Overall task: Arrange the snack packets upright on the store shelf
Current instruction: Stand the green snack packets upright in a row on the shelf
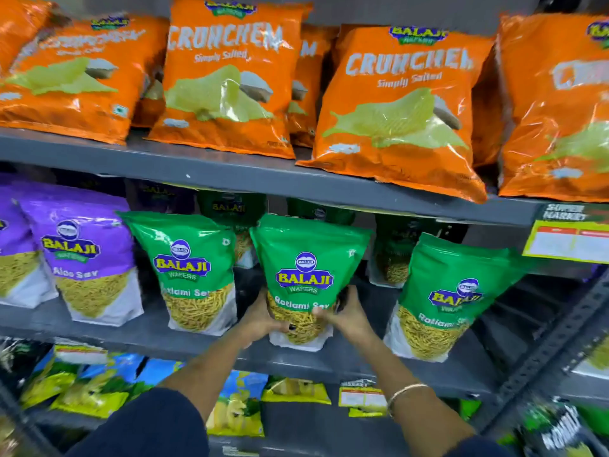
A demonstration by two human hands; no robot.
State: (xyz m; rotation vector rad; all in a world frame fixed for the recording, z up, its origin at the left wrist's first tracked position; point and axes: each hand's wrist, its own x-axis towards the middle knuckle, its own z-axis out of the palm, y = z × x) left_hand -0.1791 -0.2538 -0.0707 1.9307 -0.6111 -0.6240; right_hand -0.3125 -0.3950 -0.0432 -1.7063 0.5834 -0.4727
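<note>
A green Ratlami Sev packet (304,272) stands upright at the middle of the grey middle shelf (138,338). My left hand (263,316) grips its lower left side and my right hand (346,313) grips its lower right side. Another green packet (191,272) stands upright to its left. A third green packet (445,298) leans to the right. More green packets stand behind them, partly hidden in shadow.
Purple Aloo Sev packets (87,258) stand at the left of the same shelf. Orange Crunchem bags (402,103) lean back on the shelf above. Yellow and blue packets (237,404) lie on the shelf below. A price tag (570,239) hangs at the right.
</note>
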